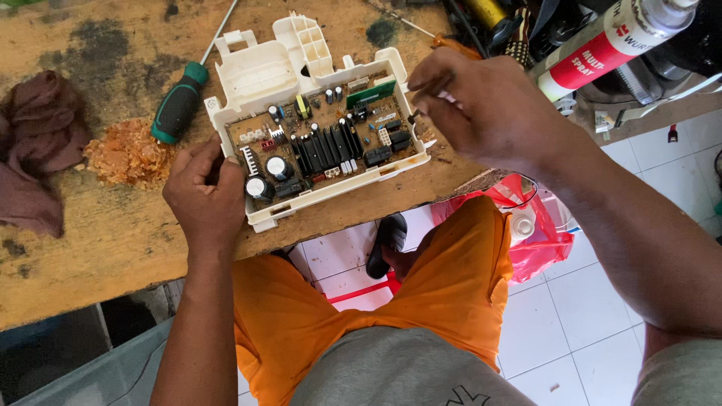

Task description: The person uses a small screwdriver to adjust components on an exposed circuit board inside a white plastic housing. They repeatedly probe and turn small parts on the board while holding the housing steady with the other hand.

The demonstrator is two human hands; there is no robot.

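A brown circuit board [323, 146] with black capacitors and heat sinks sits in a cream plastic housing [263, 71] on a worn wooden bench [98, 240]. My left hand [203, 192] grips the housing's near left corner, fingers curled over its edge. At the housing's right end, my right hand [474, 105] has its fingers pinched together over the board; whether it holds a small tool is hidden by the fingers. A green-handled screwdriver [179, 101] lies on the bench just left of the housing.
A brown rag [37, 146] and a pile of orange crumbs [128, 154] lie at the bench's left. A red and white spray can [609, 45] and dark tools [511, 30] crowd the upper right. A red plastic bag [526, 225] rests on the white tiled floor [579, 316].
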